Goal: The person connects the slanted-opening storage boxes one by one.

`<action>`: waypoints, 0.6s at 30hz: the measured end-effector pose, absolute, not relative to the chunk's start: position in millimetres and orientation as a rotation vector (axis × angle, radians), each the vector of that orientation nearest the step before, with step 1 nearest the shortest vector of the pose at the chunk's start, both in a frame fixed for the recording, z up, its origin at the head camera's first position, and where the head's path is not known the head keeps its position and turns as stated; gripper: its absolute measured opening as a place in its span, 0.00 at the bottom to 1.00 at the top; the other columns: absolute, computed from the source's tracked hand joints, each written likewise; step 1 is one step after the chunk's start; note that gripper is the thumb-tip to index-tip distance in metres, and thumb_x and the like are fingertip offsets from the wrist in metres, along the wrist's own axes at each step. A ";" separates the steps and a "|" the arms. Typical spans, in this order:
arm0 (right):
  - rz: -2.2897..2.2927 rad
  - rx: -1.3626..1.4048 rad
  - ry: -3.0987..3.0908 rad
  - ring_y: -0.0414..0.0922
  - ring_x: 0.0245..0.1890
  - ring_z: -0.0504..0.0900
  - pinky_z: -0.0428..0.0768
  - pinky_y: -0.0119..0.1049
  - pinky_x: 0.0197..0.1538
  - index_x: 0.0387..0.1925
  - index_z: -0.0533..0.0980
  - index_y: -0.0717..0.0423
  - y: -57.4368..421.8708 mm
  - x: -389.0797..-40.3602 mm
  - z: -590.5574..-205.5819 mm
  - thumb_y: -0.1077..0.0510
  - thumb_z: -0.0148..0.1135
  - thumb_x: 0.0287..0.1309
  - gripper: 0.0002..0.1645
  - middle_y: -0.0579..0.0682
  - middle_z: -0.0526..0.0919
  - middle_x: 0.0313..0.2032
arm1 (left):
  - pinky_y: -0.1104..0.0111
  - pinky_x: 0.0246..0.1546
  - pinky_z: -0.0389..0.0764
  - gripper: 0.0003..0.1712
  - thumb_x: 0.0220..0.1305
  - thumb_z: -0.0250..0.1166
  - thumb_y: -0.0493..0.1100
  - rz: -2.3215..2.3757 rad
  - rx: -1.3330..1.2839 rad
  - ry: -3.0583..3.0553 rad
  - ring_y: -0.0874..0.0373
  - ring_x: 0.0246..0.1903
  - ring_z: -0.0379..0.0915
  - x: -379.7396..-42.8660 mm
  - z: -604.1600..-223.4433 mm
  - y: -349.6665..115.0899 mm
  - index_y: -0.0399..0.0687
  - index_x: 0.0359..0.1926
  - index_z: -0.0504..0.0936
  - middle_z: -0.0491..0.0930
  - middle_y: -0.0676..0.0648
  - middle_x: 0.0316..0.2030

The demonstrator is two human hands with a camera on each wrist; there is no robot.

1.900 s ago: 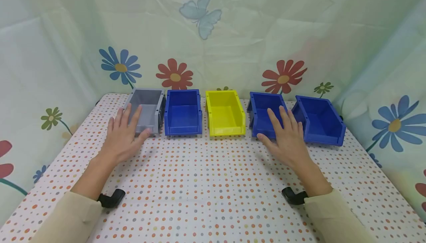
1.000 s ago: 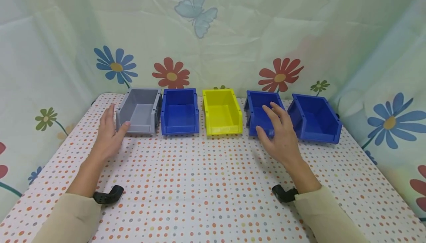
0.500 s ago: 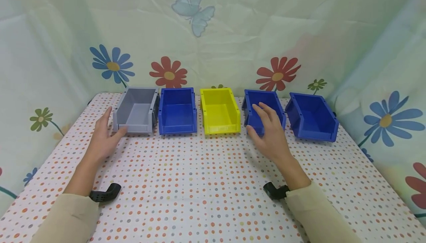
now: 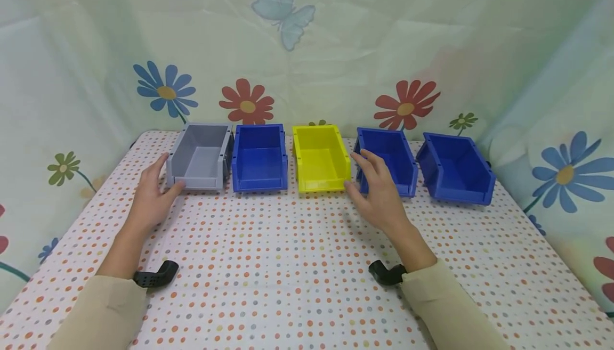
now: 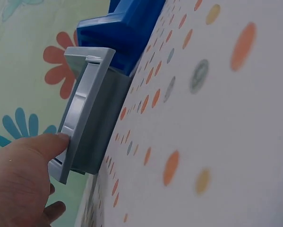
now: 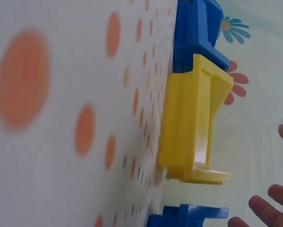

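I took the yellow bin [image 4: 322,185] as my mark, in the middle of a row of five. Left of it stood a blue bin [image 4: 260,184], then the gray bin [image 4: 203,183]; right of it came a second blue bin [image 4: 390,158] and a third blue bin [image 4: 458,171], turned a little aslant. All five had their low fronts toward the wearer, I judged for easy reach.

Farthest left of my mark, the left hand [image 4: 151,195] spanned the gray bin's near outer corner, thumb at the front lip, fingers along the outer side: a wide, loose hold that I read as steadying. I couldn't tell how firmly it pressed. The right hand [image 4: 381,195] hung just right of the yellow bin, before the second blue bin, fingers apart and slightly bent, holding nothing, perhaps kept off both rims on purpose.

A white dotted cloth [image 4: 278,275] lay beneath the yellow bin and its neighbors. Behind it hung a pale sheet [image 4: 355,51] printed with flowers [image 4: 247,106] and, above the yellow bin, a butterfly [image 4: 288,17]; similar sheeting at both sides hid the room beyond.
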State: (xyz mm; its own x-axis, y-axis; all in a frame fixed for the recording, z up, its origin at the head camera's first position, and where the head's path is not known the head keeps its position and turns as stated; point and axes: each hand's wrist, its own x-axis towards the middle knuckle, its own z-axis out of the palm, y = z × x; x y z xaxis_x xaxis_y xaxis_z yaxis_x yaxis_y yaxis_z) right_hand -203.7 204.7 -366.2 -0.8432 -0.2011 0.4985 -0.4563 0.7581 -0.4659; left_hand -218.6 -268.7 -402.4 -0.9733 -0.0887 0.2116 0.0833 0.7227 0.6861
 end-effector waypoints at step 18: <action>0.880 0.509 -2.540 0.60 0.74 0.65 0.71 0.62 0.72 0.76 0.64 0.53 166.3 -213.8 -362.6 0.56 0.63 0.70 0.37 0.60 0.63 0.75 | 0.29 0.71 0.55 0.45 0.78 0.56 0.49 -1.043 0.034 -2.708 0.26 0.77 0.47 -222.0 -403.4 -267.3 0.54 0.84 0.42 0.47 0.29 0.79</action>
State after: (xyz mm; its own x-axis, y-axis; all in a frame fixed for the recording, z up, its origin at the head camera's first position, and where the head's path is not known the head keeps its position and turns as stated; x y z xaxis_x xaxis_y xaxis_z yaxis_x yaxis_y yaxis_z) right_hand -213.8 166.3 -362.6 -0.8526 -0.2047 0.4809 -0.4583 0.7352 -0.4995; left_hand -222.0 -267.3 -403.4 -0.9713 -0.1064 0.2128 0.0638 0.7452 0.6638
